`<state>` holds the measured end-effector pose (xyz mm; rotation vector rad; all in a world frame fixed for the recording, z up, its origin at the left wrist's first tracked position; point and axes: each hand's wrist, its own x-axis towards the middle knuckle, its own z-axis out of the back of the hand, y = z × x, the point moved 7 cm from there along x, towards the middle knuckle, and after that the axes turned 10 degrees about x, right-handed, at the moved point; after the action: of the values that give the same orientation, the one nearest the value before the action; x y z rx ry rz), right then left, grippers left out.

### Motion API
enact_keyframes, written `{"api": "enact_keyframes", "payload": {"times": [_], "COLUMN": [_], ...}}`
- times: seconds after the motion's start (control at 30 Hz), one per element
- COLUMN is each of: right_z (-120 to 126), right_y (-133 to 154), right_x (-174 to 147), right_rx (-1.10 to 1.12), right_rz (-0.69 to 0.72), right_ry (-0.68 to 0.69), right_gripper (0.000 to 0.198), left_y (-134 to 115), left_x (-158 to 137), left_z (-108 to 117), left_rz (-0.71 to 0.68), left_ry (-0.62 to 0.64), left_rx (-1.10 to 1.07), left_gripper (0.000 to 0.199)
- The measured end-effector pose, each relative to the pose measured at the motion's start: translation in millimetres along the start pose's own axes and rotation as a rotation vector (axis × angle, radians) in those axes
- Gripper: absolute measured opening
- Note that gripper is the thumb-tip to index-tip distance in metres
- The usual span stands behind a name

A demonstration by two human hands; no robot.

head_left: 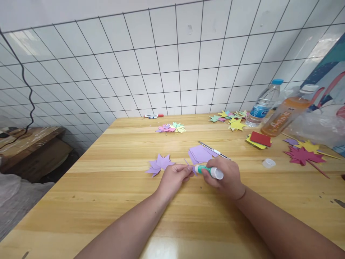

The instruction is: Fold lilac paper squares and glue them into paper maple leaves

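My left hand pinches a small folded piece of purple paper, seen nearly edge-on between thumb and fingers. In my right hand is a glue stick with a green label, its tip touching or very close to that paper. Just left of my left hand lie purple paper leaf shapes with pointed lobes. Beyond my hands rests a stack of purple paper squares, with a slim silver pen-like tool beside it. The white glue cap sits on the table to the right.
Along the back are a red-capped marker and coloured paper leaves. A water bottle, an orange drink bottle, red and yellow paper and a dark pink paper leaf occupy the right. A tiled wall borders the wooden table.
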<state>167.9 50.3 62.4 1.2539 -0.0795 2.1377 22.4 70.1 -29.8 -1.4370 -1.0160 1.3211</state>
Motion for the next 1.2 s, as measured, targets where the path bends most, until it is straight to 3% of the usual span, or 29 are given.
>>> {"api": "enact_keyframes", "payload": {"times": [0.1, 0.33, 0.57, 0.73, 1.0, 1.1, 1.2], "right_z": [-9, -13, 4, -6, -9, -2, 7], "right_y": [4, -1, -11, 8, 0, -14, -48], "right_x": [0, -3, 1, 0, -2, -3, -12], "right_rx": [-0.005, -0.017, -0.015, 0.043, -0.039, -0.008, 0.160], "right_rz": [0.022, 0.053, -0.063, 0.077, 0.080, -0.048, -0.449], "right_ry": [0.055, 0.074, -0.072, 0.001, 0.026, -0.047, -0.197], "right_gripper": [0.017, 0.014, 0.014, 0.015, 0.016, 0.018, 0.025], "left_y": [3, 5, 6, 5, 3, 3, 3], "left_x": [-1, 0, 1, 0, -1, -1, 0], "left_z": [-3, 0, 1, -1, -2, 0, 2], "left_rz": [0.041, 0.056, 0.057, 0.061, 0.050, 0.065, 0.064], "left_ry": [0.092, 0.119, 0.083, 0.118, 0.146, 0.118, 0.115], "left_rx": [0.018, -0.024, 0.004, -0.004, 0.027, 0.024, 0.006], "left_gripper": [0.031, 0.033, 0.031, 0.031, 0.030, 0.030, 0.029]}}
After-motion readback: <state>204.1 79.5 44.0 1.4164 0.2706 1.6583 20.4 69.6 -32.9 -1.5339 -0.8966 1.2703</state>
